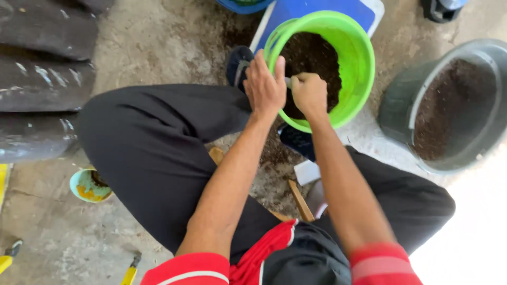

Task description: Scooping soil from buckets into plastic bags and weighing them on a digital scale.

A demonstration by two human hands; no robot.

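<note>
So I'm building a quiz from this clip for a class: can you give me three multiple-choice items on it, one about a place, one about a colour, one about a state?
1. Where does the left hand rest?
A. on the rim of the green bucket
B. on the grey tub
C. on the small cup

2. What colour is the tub to the right of the green bucket?
A. yellow
B. dark grey
C. red

3. How is the right hand?
A. open and flat
B. out of view
C. closed in a fist inside the bucket, above the dark soil

Answers:
1 A: the fingers grip the bright green rim on its near side.
2 B: its wall and rim are dark grey, with brown soil inside.
3 C: the fingers are curled tight, seemingly around a thin handle that is mostly hidden.
</note>
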